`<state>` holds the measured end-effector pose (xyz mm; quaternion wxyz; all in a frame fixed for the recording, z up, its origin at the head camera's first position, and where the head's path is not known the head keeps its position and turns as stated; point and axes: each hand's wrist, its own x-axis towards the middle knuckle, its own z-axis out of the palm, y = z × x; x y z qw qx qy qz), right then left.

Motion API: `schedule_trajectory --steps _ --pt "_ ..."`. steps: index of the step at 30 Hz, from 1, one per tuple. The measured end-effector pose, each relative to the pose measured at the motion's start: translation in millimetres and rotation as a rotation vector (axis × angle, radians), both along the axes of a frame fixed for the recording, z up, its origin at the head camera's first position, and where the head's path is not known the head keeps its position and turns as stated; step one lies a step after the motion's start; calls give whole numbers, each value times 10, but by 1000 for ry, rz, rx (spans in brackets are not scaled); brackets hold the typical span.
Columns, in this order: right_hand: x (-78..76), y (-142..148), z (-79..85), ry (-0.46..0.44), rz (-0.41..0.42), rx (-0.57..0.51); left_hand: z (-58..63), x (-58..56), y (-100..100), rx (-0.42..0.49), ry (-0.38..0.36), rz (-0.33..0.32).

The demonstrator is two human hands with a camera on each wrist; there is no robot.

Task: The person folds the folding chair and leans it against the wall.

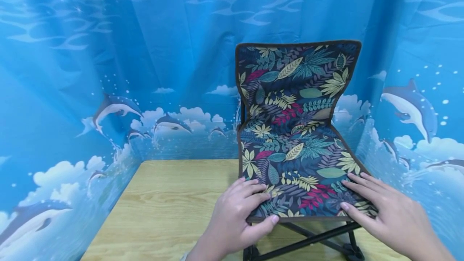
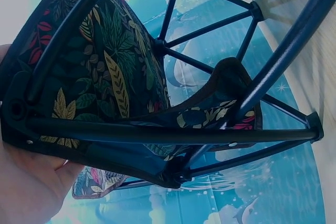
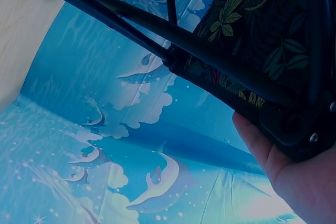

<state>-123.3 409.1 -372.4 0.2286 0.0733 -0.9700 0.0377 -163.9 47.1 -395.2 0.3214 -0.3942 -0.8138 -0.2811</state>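
Note:
A folding chair (image 1: 286, 152) with dark leaf-patterned cloth stands unfolded and upright. My left hand (image 1: 239, 216) rests on the front left corner of the seat, fingers laid over the cloth and thumb near the front edge. On the front right corner lies my right hand (image 1: 389, 208), its fingers spread across the fabric. From below, the left wrist view shows the palm (image 2: 31, 187) by the black corner joint (image 2: 16, 111). In the right wrist view, part of the hand (image 3: 304, 187) is against the other corner joint (image 3: 296, 129); the fingertips are hidden there.
The chair's crossed black legs (image 1: 308, 243) stand on a wood-grain surface (image 1: 163, 204). Blue curtains (image 1: 181, 51) printed with dolphins, clouds and water surround it at the back and both sides.

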Motion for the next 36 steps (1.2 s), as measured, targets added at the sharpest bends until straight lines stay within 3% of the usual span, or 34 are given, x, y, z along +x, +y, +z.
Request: schedule_trajectory --steps 12,36 --pt "23 2 24 36 31 -32 -46 -16 26 51 28 -18" --pt "41 12 25 131 80 -50 -68 -8 34 68 2 -16"
